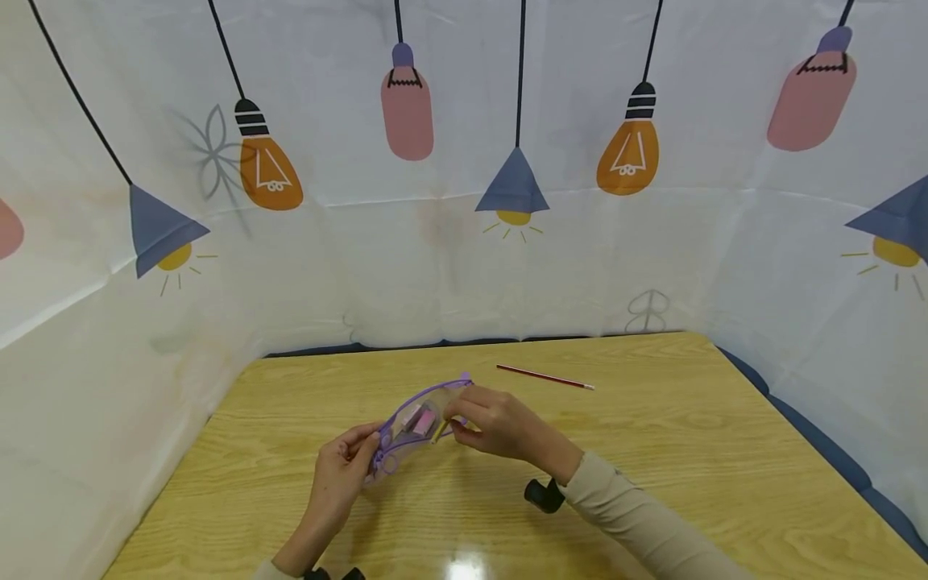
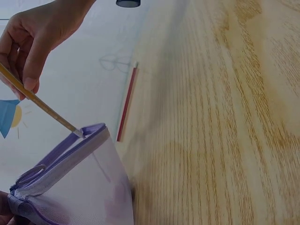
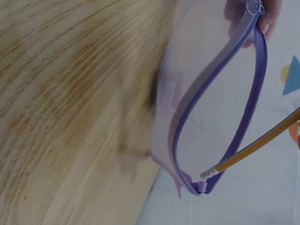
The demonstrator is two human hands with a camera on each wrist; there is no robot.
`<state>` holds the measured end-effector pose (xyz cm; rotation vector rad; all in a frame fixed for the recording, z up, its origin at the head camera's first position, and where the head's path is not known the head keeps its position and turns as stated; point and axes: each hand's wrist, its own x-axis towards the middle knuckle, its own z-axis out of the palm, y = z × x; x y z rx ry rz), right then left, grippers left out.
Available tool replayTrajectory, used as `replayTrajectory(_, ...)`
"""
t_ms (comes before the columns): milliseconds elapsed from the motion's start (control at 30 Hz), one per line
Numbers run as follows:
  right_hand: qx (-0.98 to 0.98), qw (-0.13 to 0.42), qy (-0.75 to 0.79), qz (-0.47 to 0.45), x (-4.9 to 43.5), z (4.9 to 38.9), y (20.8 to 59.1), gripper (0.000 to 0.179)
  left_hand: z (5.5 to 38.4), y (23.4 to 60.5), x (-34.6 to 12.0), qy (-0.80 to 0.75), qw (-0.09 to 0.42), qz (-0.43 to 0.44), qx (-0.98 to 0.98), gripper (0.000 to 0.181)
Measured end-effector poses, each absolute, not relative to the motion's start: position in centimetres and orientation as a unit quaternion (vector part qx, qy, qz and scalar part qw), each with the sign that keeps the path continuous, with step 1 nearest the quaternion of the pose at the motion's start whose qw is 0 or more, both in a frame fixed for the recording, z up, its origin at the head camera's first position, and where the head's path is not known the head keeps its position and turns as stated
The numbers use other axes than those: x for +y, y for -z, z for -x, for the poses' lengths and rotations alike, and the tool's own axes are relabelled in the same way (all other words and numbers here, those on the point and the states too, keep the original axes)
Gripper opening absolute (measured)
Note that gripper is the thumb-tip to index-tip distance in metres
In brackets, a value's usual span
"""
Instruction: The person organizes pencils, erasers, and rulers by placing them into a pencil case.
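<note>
Slanting down to the open bag [image 2: 93, 185], the yellow pencil [image 2: 51, 111] is pinched by the right hand [image 1: 496, 420] — the bag's far corner [image 2: 22, 202], by the left hand [image 1: 342, 469].

Sheer fine-mesh pouch [image 2: 89, 190] with smooth purple zip edging [image 3: 254, 93], smooth coated yellow pencil [image 3: 258, 146], smooth dark-red pencil [image 2: 127, 103], wood-grained worktop [image 1: 652, 427] with a glossy patch of glare, thin creased cloth-like backdrop [image 1: 449, 266], matt cloth sleeve [image 1: 638, 515]

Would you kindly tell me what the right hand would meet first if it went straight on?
The right hand would likely first meet the open purple pouch, yellow pencil leading; depth is unclear.
</note>
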<state>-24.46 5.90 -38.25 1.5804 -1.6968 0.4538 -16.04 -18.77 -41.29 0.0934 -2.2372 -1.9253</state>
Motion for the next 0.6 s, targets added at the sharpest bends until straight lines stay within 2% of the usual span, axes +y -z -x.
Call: replayTrajectory(600,-0.673,0.385,-0.159,-0.611,5.41,25.18,39.35,0.023,16.14,41.34,-18.59,0.645,0.094,-0.038,-0.757,0.022)
